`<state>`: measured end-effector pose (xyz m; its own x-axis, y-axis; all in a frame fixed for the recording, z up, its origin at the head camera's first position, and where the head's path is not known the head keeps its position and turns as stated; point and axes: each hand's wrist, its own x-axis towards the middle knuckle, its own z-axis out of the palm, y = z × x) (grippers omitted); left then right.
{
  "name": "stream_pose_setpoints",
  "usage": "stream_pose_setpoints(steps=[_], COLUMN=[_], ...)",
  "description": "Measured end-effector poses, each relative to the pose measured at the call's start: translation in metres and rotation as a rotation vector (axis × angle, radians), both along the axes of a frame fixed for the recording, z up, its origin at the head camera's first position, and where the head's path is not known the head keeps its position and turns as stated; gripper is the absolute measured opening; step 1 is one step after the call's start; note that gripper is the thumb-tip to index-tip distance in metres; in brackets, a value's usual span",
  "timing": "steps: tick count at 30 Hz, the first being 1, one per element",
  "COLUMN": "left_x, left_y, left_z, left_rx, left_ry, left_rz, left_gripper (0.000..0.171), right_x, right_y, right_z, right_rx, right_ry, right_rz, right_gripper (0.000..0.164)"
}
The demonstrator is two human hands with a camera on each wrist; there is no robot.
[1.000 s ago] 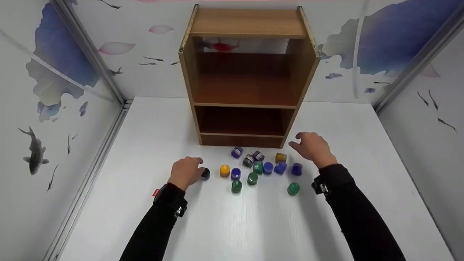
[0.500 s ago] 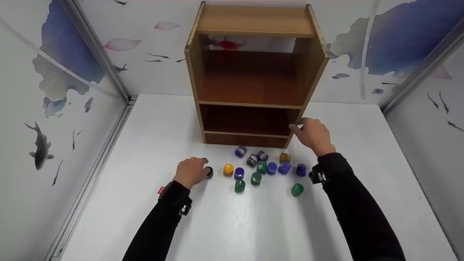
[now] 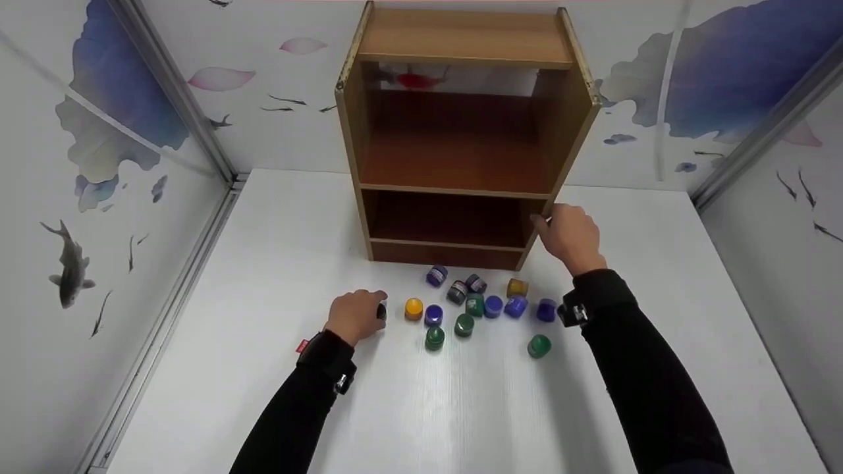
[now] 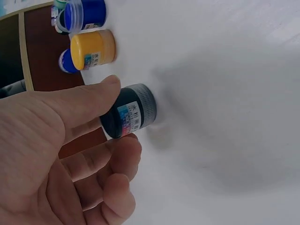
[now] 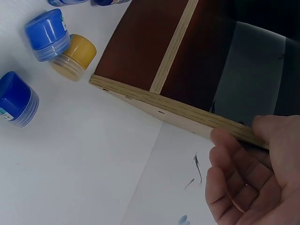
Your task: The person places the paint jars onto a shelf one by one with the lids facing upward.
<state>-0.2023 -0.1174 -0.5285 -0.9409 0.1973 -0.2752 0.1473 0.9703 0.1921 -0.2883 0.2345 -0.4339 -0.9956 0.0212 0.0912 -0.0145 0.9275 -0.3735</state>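
My left hand (image 3: 353, 315) pinches a dark, near-black paint jar (image 4: 133, 110) between thumb and fingers, close over the white table. A printed label faces the left wrist camera, and the jar's ribbed clear end points away from the palm. My right hand (image 3: 571, 239) grips the front edge of the right side panel of a small wooden shelf unit (image 3: 454, 191). In the right wrist view, the thumb lies on the inner side of that panel edge (image 5: 178, 110) and the fingers are curled along its outer side.
Several paint jars lie or stand before the shelf: a yellow jar (image 3: 413, 309), a green jar (image 3: 539, 346) off to the right, a blue jar (image 3: 546, 310), and a tipped ochre jar (image 3: 517, 287). White printed walls (image 3: 276, 138) enclose the table (image 3: 461, 408) at back and sides.
My right hand has moved up and inward from beside the shelf to its right panel edge. My left hand has closed on the dark jar and shifted slightly right. The head view has shifted slightly.
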Motion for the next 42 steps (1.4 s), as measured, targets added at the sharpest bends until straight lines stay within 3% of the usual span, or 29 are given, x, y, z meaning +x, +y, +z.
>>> stream_pose_setpoints(steps=[13,20,25,28,35,42], left_x=[0.001,0.000,0.001,0.003,0.003,0.003], left_y=[0.005,0.006,0.006,0.006,0.006,0.006], left_z=[-0.009,-0.011,-0.012,-0.013,-0.014,-0.015], left_rx=[-0.053,-0.069,-0.060,-0.053,-0.035,-0.076], left_ry=[0.059,0.077,0.091,0.106,0.147,0.145], left_rz=[-0.006,-0.027,-0.028,-0.034,-0.045,-0.062], left_gripper=[0.028,0.023,0.016,0.012,0.006,0.005], right_x=[-0.004,0.003,0.006,0.006,0.002,0.000], right_y=[0.002,0.007,0.006,0.004,0.003,0.003], right_z=[-0.003,0.019,0.039,0.047,0.054,0.056], right_rx=[0.028,0.011,-0.011,-0.021,-0.014,-0.049], right_ry=[-0.047,-0.098,-0.196,-0.201,-0.103,-0.144], right_rz=[0.009,0.058,0.082,0.059,0.014,0.031], right_gripper=[0.039,0.049,0.073,0.083,0.059,0.060])
